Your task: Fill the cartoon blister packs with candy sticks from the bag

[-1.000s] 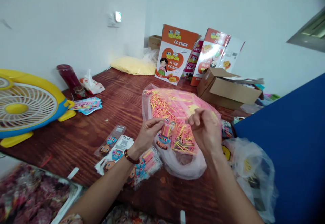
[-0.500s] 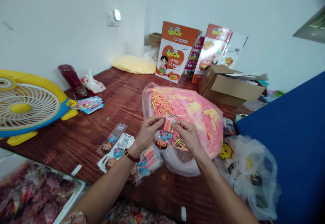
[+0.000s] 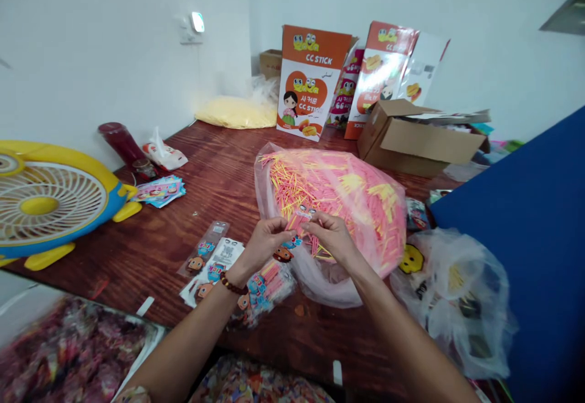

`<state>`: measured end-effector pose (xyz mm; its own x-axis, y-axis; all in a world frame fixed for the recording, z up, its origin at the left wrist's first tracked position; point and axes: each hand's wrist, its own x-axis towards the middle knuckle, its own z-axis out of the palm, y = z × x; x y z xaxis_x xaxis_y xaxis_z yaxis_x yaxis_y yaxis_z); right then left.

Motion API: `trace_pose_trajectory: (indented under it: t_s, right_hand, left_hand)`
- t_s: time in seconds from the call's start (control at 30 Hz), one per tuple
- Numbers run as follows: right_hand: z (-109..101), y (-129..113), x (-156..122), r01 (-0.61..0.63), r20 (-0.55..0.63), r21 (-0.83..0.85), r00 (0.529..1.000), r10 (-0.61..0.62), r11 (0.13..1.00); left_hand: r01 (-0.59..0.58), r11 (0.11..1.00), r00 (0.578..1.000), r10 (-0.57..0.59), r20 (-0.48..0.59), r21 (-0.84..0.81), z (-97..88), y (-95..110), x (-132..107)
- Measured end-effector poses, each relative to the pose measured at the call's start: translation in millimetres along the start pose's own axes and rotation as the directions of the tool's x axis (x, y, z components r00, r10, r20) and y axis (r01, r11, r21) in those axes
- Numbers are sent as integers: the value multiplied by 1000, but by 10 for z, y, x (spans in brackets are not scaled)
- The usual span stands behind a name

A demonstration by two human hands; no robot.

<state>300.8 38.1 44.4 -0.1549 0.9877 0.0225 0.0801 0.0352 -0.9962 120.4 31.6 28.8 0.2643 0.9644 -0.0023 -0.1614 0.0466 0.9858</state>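
Between my two hands is a small clear packet (image 3: 291,241) printed with a cartoon face and "Stick" lettering, with pink sticks inside. My left hand (image 3: 267,241) pinches its left side, and my right hand (image 3: 329,232) grips it near the top right end. Just behind them lies a large clear bag (image 3: 356,189) full of thin pink and yellow sticks. Left of my left wrist, flat printed packets (image 3: 223,253) lie in a stack, with one clear packet (image 3: 203,249) beside it. A pile of filled packets (image 3: 269,287) sits under my left forearm, partly hidden.
A yellow and blue fan (image 3: 59,202) stands at the left. Orange-and-white boxes (image 3: 311,86) and an open carton (image 3: 420,144) line the back. At right are a white plastic bag (image 3: 461,299) and a blue panel (image 3: 525,238). A tray of wrapped pieces (image 3: 68,354) is at lower left.
The packet has tilted, its printed end swinging to the left and lower. My left hand has shifted slightly down, still pinching it. The whole view has turned a little.
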Motion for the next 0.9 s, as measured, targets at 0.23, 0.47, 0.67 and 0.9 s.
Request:
trace_pose_trajectory:
  t_s: [0.23, 0.47, 0.67, 0.9]
  right_hand:
    - [92, 95, -20, 8, -24, -16, 1000, -9, 1000]
    - [141, 104, 29, -6, -3, 0, 1000, 6, 1000]
    - [187, 230, -31, -45, 130, -137, 990, 63, 989]
    - [472, 679, -113, -192, 195, -308, 946, 260, 932]
  left_hand:
    - [53, 998, 999, -53, -9, -46, 14, -67, -32]
    - [91, 990, 995, -95, 34, 107, -194, -75, -49]
    - [142, 930, 976, -189, 109, 339, -566, -9, -293]
    - [152, 722, 975, -223, 19, 675, -894, -322, -724]
